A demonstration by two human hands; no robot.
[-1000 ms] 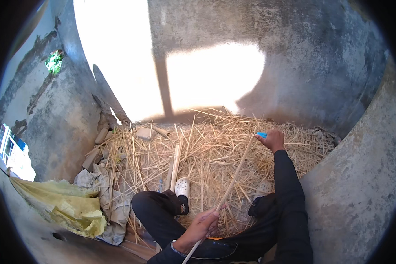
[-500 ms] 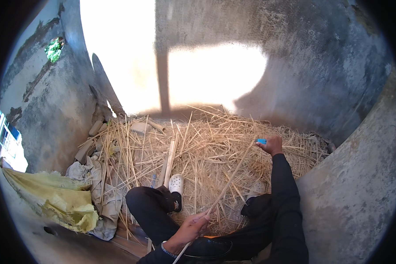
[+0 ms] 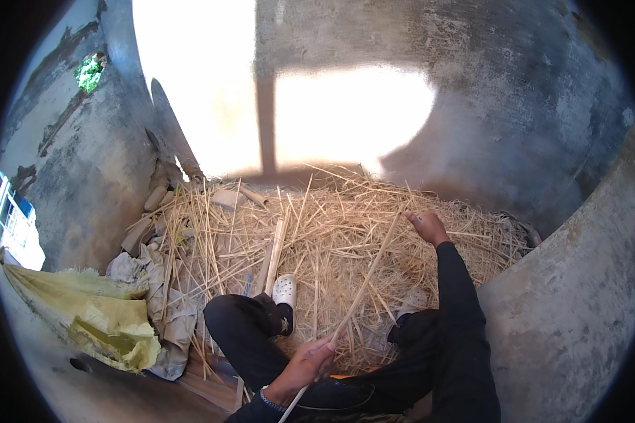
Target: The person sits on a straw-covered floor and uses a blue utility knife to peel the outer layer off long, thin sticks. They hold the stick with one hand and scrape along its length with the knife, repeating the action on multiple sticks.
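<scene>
A long, thin pale stick (image 3: pixel 365 287), likely split bamboo, slants from low centre up to the right. My left hand (image 3: pixel 309 365) is closed around its lower part, above my thigh; the near end passes under my wrist. At the stick's far end is my right hand (image 3: pixel 428 227), with its arm stretched out and its fingers closed. A speck of blue (image 3: pixel 420 221) shows between those fingers, part of a small blue object whose kind is hidden by the hand. Whether the right fingers also touch the stick is hard to make out.
Straw-like shavings and strips (image 3: pixel 353 211) cover the floor. Two flat slats (image 3: pixel 275 255) lie beside my white clog (image 3: pixel 284 290). A yellow sack (image 3: pixel 113 317) and grey cloth (image 3: pixel 180 331) lie left. Concrete walls (image 3: pixel 501 106) stand around, the right one (image 3: pixel 571 303) close to my arm.
My right hand has turned and shifted slightly up and left, so less of the blue object shows. My left hand keeps its hold on the stick. The view has shifted slightly.
</scene>
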